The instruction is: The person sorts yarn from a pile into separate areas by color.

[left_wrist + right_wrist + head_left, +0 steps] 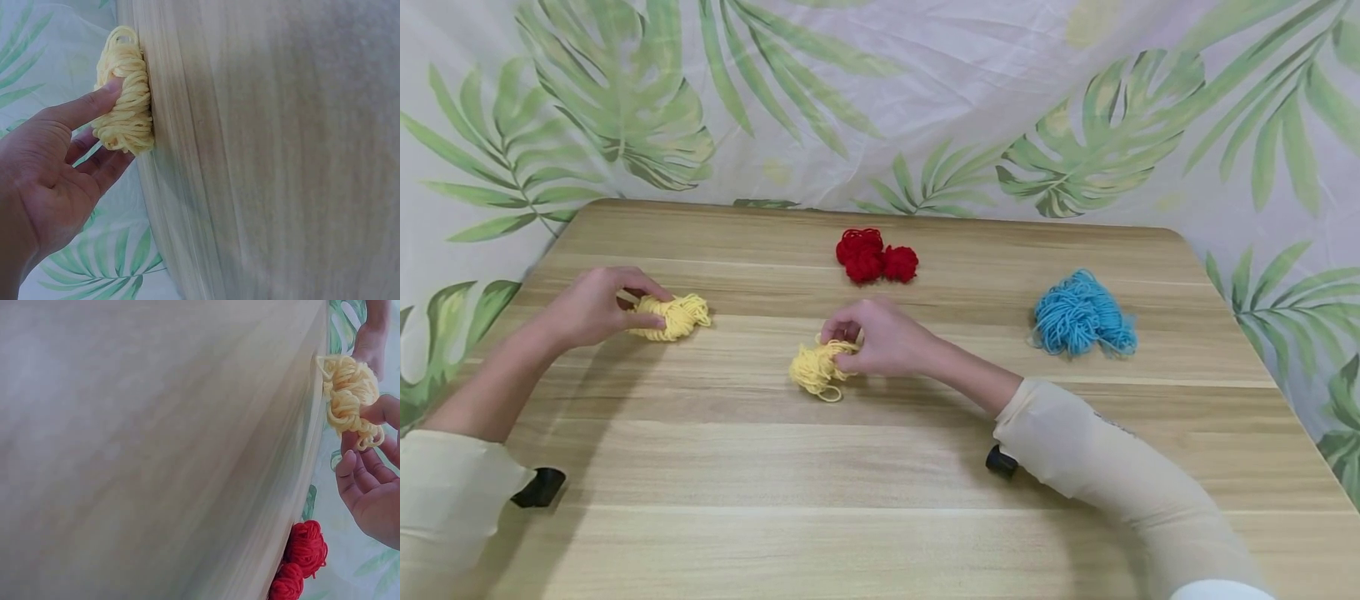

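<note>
On the left side of the table, my left hand holds a yellow yarn bundle between thumb and fingers. The left wrist view shows the thumb pressed on the wound strands of this yellow bundle. Near the table's middle, my right hand pinches a second yellow yarn bundle, with a loose loop hanging toward the front. In the right wrist view, thumb and finger grip one end of that looped yarn; the other fingers are curled beneath.
Red yarn balls lie at the back middle of the wooden table. A blue yarn bundle lies on the right side. Behind the table hangs a leaf-patterned cloth.
</note>
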Demonstrator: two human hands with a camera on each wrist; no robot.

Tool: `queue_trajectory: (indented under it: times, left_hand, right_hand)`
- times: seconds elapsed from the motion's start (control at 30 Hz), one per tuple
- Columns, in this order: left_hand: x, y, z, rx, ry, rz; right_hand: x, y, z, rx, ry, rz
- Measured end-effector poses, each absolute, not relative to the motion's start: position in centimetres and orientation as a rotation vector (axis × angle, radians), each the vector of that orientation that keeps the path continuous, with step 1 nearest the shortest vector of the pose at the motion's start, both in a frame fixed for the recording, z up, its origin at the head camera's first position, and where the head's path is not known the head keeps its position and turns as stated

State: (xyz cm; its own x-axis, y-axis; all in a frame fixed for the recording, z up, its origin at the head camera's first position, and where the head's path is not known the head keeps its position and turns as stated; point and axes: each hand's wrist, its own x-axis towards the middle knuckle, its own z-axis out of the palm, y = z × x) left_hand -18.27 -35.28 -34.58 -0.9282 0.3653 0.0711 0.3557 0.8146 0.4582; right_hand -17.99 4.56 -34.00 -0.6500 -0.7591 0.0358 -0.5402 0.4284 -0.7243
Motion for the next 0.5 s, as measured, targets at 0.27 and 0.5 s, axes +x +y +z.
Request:
queue_trajectory:
  times: [0.27,0.5]
  left_hand:
    - [-18.1,-35.2,-34.4,0.541,2.965,0.755]
    - [-18.1,-35.3,-34.6,0.579,2.967,0.758]
  right_hand:
    - [-18.1,3.6,-33.9,-1.103,2.355,-1.058]
    - [-18.2,2.7,-33.7,-1.102,2.374,-1.051]
